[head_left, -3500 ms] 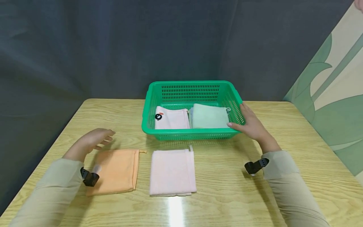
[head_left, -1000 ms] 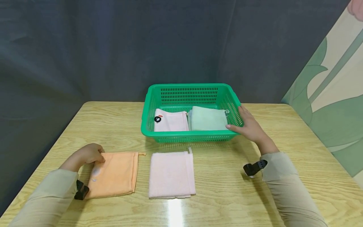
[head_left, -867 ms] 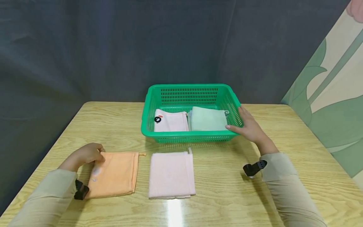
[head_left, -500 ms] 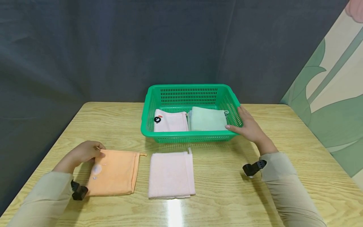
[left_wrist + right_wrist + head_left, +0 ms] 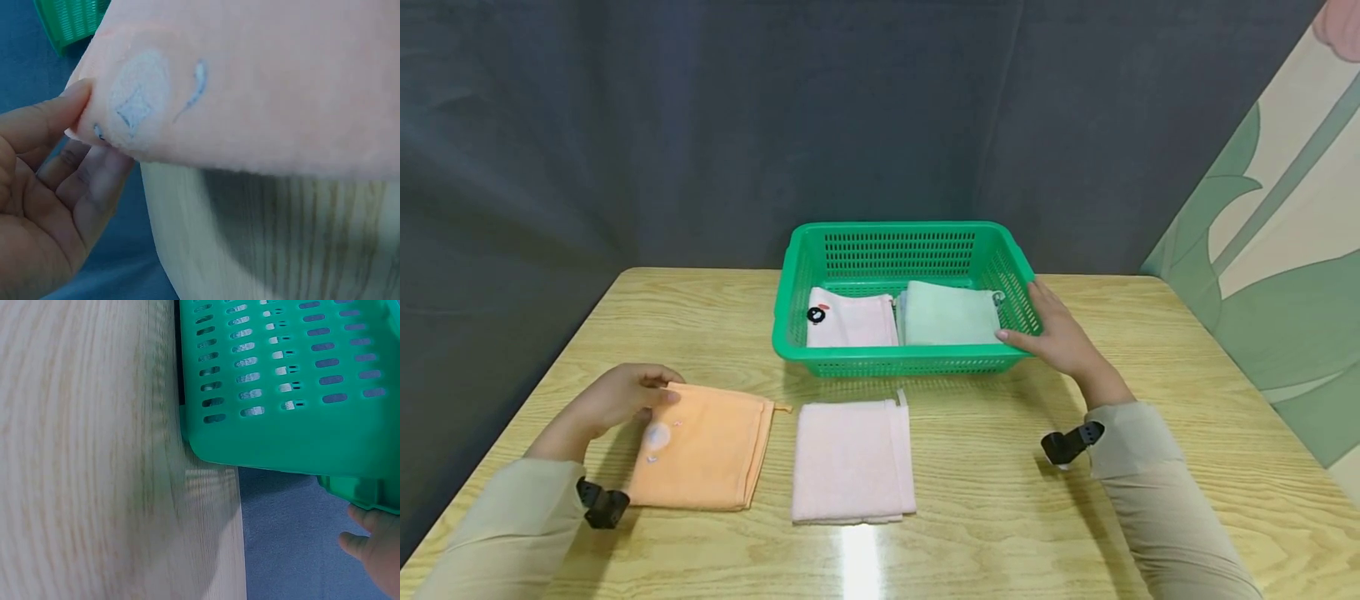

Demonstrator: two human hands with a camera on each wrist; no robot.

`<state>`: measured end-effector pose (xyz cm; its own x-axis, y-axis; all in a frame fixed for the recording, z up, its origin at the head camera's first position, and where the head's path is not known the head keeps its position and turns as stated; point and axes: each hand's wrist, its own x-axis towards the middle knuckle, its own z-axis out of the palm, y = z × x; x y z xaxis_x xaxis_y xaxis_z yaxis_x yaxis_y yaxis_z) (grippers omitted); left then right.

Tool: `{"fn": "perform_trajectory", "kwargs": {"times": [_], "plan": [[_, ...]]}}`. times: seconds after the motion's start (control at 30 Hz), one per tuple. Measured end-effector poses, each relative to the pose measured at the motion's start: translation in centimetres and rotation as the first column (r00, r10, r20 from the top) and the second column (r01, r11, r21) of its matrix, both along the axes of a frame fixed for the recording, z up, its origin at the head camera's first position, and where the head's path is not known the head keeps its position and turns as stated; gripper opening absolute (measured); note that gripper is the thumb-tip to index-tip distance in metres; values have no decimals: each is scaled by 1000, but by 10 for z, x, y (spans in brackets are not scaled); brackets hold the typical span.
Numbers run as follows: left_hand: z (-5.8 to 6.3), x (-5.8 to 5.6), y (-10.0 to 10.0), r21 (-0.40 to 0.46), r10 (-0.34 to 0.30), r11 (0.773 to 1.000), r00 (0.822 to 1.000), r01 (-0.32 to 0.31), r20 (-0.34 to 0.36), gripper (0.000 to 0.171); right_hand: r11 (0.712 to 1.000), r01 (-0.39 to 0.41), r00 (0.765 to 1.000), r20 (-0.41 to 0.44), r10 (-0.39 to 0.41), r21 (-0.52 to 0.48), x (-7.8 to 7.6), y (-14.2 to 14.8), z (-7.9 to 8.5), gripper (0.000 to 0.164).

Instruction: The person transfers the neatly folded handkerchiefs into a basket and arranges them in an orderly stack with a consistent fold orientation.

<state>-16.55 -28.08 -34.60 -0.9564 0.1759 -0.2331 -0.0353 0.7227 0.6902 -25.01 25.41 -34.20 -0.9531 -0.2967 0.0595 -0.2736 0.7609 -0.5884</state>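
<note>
My left hand [image 5: 613,402] pinches the upper left corner of a folded orange towel [image 5: 707,450]. That corner is raised; the left wrist view shows the thumb above the towel [image 5: 269,81], fingers beneath, and a shadow on the table. A round white patch and small marks are stitched near the corner. At the right front corner of a green plastic basket [image 5: 902,353], my right hand [image 5: 1063,337] holds the rim, thumb on top and fingers outside. In the right wrist view, fingertips show under the basket's rim [image 5: 275,444]; the thumb is hidden there.
A folded pink towel [image 5: 853,462] lies right of the orange one. Inside the basket sit a pale pink towel [image 5: 859,323] with a black design and a pale green towel [image 5: 951,315]. A dark curtain [image 5: 880,117] hangs behind the wooden table [image 5: 985,500].
The left hand has come down to the orange towel, taken its upper left corner and lifted it slightly. The right hand stays on the basket; the pink towel lies still.
</note>
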Motion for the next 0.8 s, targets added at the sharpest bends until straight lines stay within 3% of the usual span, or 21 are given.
{"fn": "perform_trajectory", "kwargs": {"times": [0.37,0.8], "plan": [[12,1,5,28,-19,999,998,21,-59,31,1000,4,1000,-4,-4,-9,-1,1,-1,97],[28,6,2,-24,-18,1000,991,15,-129,32,1000,14,1000,1,-14,-6,1,0,1,97]]}}
